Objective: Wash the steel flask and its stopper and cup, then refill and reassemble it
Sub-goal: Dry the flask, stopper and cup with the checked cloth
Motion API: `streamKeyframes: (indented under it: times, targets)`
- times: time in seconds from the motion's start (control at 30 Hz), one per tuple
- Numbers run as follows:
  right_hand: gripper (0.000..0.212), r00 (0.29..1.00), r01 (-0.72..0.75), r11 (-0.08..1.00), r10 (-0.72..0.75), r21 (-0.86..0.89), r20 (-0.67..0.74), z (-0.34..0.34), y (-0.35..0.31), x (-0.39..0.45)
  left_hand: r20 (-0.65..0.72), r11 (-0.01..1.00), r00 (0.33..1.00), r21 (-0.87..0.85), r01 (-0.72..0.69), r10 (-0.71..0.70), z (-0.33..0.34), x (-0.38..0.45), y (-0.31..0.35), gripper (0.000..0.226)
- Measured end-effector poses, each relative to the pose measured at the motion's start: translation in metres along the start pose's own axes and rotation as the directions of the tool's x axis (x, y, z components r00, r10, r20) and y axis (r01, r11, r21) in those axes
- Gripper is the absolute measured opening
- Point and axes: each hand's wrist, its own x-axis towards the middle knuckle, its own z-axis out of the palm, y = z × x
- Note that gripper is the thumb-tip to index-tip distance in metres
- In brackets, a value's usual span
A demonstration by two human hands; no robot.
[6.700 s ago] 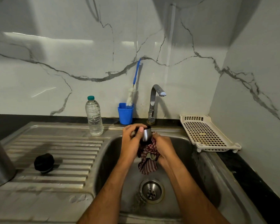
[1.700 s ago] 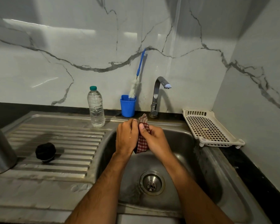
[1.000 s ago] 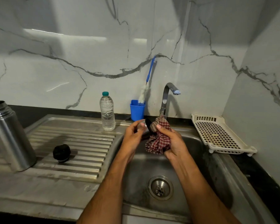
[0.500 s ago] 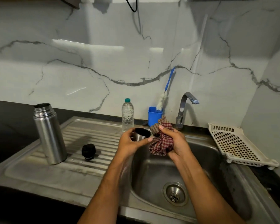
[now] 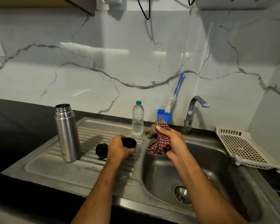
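The left hand (image 5: pixel 120 148) had its fingers curled around the cup (image 5: pixel 129 142), holding it low over the drainboard (image 5: pixel 90 168), with its dark open mouth turned up toward the camera. The right hand (image 5: pixel 173 143) had its fingers bunched tight around the checked cloth (image 5: pixel 158 143), up over the near edge of the sink (image 5: pixel 220 160). Half a second earlier the cup and cloth were close together above the sink. Now the cup had moved away to the left, apart from the cloth. It looked like the wiping of the cup was done and the cup was about to be set down. The stopper (image 5: pixel 101 150) sat on the drainboard just beside the left hand. The flask (image 5: pixel 68 133) stood upright farther left, open at the top. So the washing seemed nearly finished, with filling and putting together still to do. A water bottle (image 5: pixel 137 118) stood at the back of the drainboard. A blue holder (image 5: pixel 164 116) behind the cloth held a brush (image 5: pixel 173 97). The tap (image 5: pixel 194 109) showed no water running. A white rack (image 5: pixel 247 147) sat on the dark counter to the right. The wall behind was white marble with grey lines, and black cords hung down from above.
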Motion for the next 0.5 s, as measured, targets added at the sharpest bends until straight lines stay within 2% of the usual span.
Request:
streamKeyframes:
  times: [0.1, 0.2, 0.5]
  targets:
    - [0.015, 1.000, 0.003, 1.000, -0.003, -0.023, -0.002, 0.001, -0.001, -0.001, -0.003, 0.998, 1.000, 0.062, 0.018, -0.018, 0.002, -0.002, -0.003, 0.065]
    - [0.014, 1.000, 0.004, 0.999, -0.004, -0.040, -0.006, 0.000, -0.002, -0.002, -0.004, 0.998, 0.999, 0.051, 0.042, -0.042, 0.003, -0.003, -0.003, 0.064]
    - [0.034, 1.000, -0.017, 0.999, 0.017, -0.034, -0.005, -0.010, -0.002, 0.000, 0.019, 0.997, 0.998, 0.047, 0.055, -0.056, 0.003, -0.002, -0.004, 0.074]
